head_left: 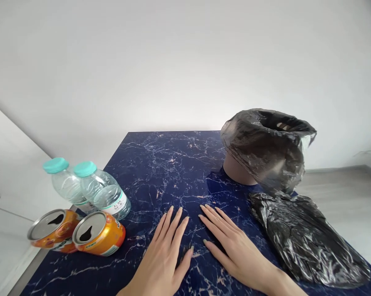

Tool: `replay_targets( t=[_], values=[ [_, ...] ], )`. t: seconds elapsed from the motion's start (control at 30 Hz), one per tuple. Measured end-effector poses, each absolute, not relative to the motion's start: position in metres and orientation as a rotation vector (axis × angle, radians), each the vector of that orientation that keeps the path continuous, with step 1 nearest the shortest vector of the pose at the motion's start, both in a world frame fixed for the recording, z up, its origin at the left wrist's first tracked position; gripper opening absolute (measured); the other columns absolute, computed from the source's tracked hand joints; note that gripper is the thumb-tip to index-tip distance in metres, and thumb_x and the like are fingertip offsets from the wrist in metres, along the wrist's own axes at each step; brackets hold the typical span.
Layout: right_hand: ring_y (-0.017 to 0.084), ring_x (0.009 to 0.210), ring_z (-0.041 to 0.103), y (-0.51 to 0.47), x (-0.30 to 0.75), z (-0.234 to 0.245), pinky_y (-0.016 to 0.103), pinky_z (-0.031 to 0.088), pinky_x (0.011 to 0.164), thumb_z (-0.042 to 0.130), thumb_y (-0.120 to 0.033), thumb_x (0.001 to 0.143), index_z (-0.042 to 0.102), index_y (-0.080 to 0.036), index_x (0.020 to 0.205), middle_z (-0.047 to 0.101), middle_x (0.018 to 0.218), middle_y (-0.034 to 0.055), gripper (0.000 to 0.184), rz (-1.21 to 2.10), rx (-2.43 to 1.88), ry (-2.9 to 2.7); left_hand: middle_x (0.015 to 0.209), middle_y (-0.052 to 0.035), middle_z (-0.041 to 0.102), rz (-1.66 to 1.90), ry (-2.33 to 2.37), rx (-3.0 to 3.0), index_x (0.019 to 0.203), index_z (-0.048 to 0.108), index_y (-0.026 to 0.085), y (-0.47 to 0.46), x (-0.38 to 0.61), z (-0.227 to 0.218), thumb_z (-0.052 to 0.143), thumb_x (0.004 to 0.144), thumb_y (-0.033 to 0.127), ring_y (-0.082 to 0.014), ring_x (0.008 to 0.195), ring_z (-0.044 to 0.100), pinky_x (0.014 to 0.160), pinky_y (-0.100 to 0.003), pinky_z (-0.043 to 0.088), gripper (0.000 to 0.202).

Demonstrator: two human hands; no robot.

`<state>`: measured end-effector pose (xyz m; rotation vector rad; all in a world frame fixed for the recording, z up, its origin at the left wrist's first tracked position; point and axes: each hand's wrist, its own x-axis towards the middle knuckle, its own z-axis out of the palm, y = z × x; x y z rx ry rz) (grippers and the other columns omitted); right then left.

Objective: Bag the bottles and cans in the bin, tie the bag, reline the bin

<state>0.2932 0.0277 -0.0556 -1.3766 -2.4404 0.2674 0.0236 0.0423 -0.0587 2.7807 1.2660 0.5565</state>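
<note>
Dark blue tabletop [169, 164], marbled with white veins and pale flecks, running back to a plain white wall [173, 61]. Left hand [165, 250] palm down near the front middle, fingers extended and close together, thumb spread out to the side; nothing in grasp. Right hand [231, 246] likewise palm down, fingers long and flat, thumb apart, nothing held. Gap of bare surface between both, no contact.

Left of the left hand: two orange drink cans, upright, side by side. Right can [100, 234] closest to the left hand, silver top, dark drinking hole open. Left can [54, 230] partly behind the first, same silver top and open hole; contact between the two unclear. Just behind the cans: two clear plastic bottles, standing, aqua caps on. Right bottle [103, 189] with a white label [119, 203], printed characters on it; left bottle [66, 185] partly covered by the right one. Contents hard to tell.

Right of the right hand: flat black plastic bag [311, 242], crinkled and shiny, along the right side. Behind the bag, toward the far right: brownish bin [237, 168], upright, black liner [265, 152] draped over the rim and down the outside, mouth open at the top. Small pale patch inside the mouth, unclear what. Contact between liner and flat bag also unclear. Grey floor [339, 197] beyond the right edge.
</note>
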Motion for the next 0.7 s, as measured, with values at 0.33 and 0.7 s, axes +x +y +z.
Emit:
replay_targets(
  t=[0.33, 0.7],
  values=[
    [0.028, 0.169, 0.021, 0.028, 0.293, -0.065, 0.054, 0.029, 0.138, 0.039, -0.049, 0.118, 0.026, -0.034, 0.176, 0.021, 0.182, -0.0025, 0.062, 0.388, -1.388, -2.390, 0.180, -0.0125, 0.029, 0.466, 1.290, 2.951, 0.177, 0.020, 0.023, 0.030, 0.020, -0.056, 0.049, 0.114, 0.045, -0.0373, 0.163, 0.036, 0.123, -0.058, 0.052, 0.073],
    [0.026, 0.167, 0.028, 0.026, 0.292, -0.071, 0.052, 0.029, 0.139, 0.040, -0.046, 0.117, 0.040, -0.028, 0.172, 0.032, 0.180, 0.0017, 0.058, 0.305, -1.335, -2.345, 0.180, -0.0077, 0.032, 0.550, 1.285, 3.013, 0.177, 0.019, 0.024, 0.009, 0.006, -0.067, 0.050, 0.114, 0.044, -0.0345, 0.162, 0.040, 0.127, -0.056, 0.048, 0.074]
  ],
)
